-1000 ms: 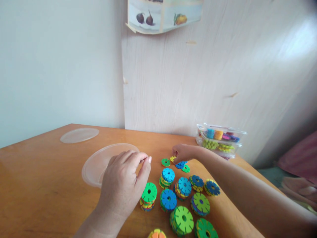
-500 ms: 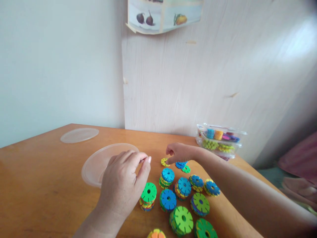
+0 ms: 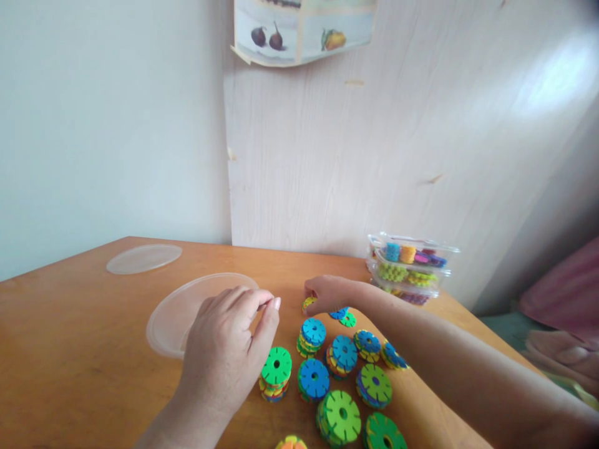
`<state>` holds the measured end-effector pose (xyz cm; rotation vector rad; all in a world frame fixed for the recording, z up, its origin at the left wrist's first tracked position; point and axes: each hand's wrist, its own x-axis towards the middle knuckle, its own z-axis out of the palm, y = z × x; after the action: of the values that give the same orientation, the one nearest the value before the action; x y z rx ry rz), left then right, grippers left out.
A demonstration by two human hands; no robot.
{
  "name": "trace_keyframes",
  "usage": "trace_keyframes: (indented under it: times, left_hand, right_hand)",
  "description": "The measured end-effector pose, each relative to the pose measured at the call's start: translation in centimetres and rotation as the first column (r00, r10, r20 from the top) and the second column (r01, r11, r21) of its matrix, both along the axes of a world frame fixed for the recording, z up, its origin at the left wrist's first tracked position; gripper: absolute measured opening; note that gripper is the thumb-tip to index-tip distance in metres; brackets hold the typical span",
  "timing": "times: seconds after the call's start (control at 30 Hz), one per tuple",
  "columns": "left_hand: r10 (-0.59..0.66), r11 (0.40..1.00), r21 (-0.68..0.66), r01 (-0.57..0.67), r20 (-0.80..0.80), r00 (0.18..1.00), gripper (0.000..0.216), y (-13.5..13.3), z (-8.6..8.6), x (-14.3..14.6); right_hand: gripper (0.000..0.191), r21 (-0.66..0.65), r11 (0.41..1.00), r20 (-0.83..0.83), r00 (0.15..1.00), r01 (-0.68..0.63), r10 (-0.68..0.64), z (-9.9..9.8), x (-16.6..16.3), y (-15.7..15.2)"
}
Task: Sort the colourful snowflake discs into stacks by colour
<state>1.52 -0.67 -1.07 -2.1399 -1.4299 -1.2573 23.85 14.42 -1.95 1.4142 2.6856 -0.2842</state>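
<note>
My left hand [image 3: 229, 349] hovers over the table, left of the disc stacks. Its thumb and index fingertips meet in a pinch, and nothing shows between them; the palm is hidden. Farther off, my right hand [image 3: 330, 294] has its thumb and fingers closed around a yellow notched disc [image 3: 309, 303], partly covered by the thumb. Blue notched discs [image 3: 339, 313] and a green disc [image 3: 347, 320] lie just beneath that hand. A stack topped in bright green [image 3: 276, 365] stands beside my left hand. Nearby are stacks topped in light blue [image 3: 313, 332] and blue [image 3: 313, 378].
More disc stacks fill the near right, including a lime-topped one [image 3: 339, 416]. A translucent oval lid [image 3: 163, 321] lies behind my left hand, another lid [image 3: 143, 258] farther back. Clear boxes [image 3: 412, 268] of coloured pieces are piled near the wall.
My right hand has moved slightly left and down around the yellow disc, which has shifted a little. My left hand keeps its pinch. The view has turned slightly right.
</note>
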Motion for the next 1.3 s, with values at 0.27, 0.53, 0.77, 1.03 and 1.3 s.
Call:
trace_keyframes:
  times: [0.27,0.53,0.77,1.03,1.3]
  left_hand:
    - [-0.005,1.0,0.025,0.005,-0.001,1.0,0.016,-0.1,0.1,0.0]
    - [-0.009,1.0,0.015,0.009,0.006,1.0,0.016,0.1,0.2,0.1]
    - [-0.012,1.0,0.026,0.012,0.007,1.0,0.014,0.1,-0.1,0.0]
    - [-0.012,1.0,0.025,0.012,0.006,1.0,0.016,0.1,-0.1,-0.1]
    - [-0.012,1.0,0.011,0.012,0.007,1.0,0.016,-0.1,0.0,0.0]
  right_hand:
    - [0.039,-0.018,0.994,-0.067,0.991,0.111,-0.112,0.7,2.6,1.1]
    - [0.049,-0.125,0.987,0.029,0.995,0.097,-0.094,0.3,7.5,1.3]
    - [0.036,-0.102,0.987,0.033,0.992,0.121,-0.118,0.1,7.2,0.6]
    - [0.021,-0.051,0.989,0.009,0.99,0.139,-0.138,1.5,5.4,-0.2]
    - [0.048,-0.082,0.996,0.119,0.993,0.037,-0.027,1.1,4.9,-1.6]
